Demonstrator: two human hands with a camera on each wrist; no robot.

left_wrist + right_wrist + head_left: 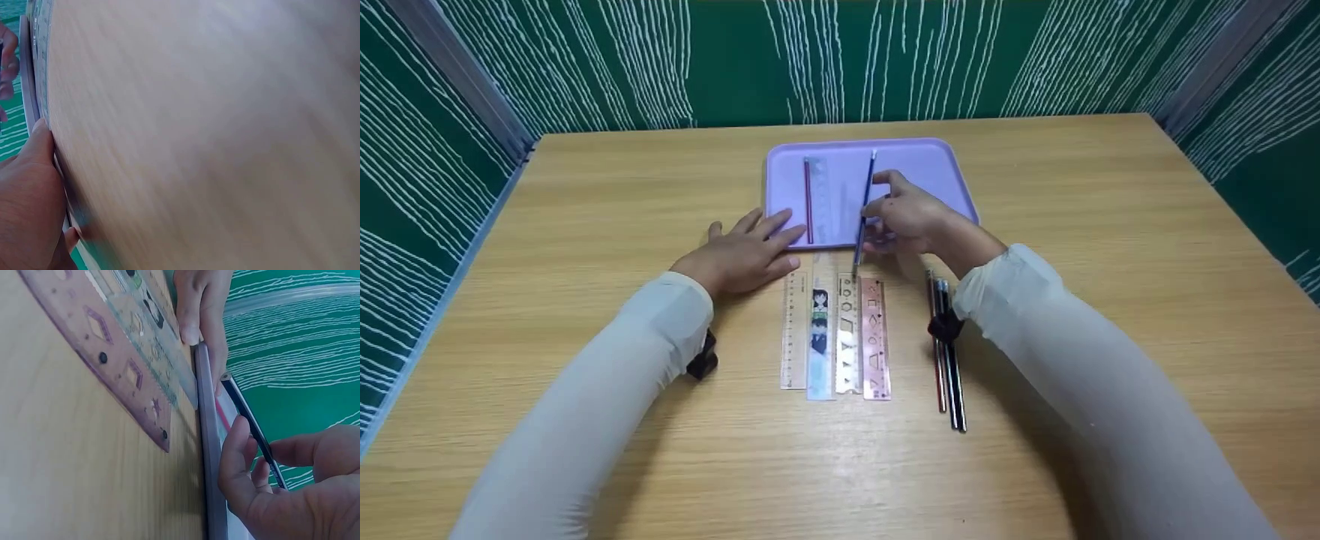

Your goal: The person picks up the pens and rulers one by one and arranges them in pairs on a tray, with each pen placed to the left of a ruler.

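Over the front part of the purple tray (937, 161), my right hand (911, 217) pinches a dark blue pencil (867, 187) between thumb and fingers. In the right wrist view that pencil (247, 413) is tilted above the tray's rim. My left hand (742, 255) lies with fingers spread at the tray's front left corner, fingertips over its rim. Inside the tray lie a red pencil (808, 199) and a clear ruler (822, 214) beside it. The left wrist view shows the left thumb (38, 146) near the tray's edge.
In front of the tray lie a clear ruler (793, 330), a cartoon-printed ruler (820, 367), a stencil ruler (847, 330) and a pink ruler (876, 337), side by side. Several pencils (952, 382) lie to the right, partly under the right wrist. A green wall (735, 67) stands behind the table.
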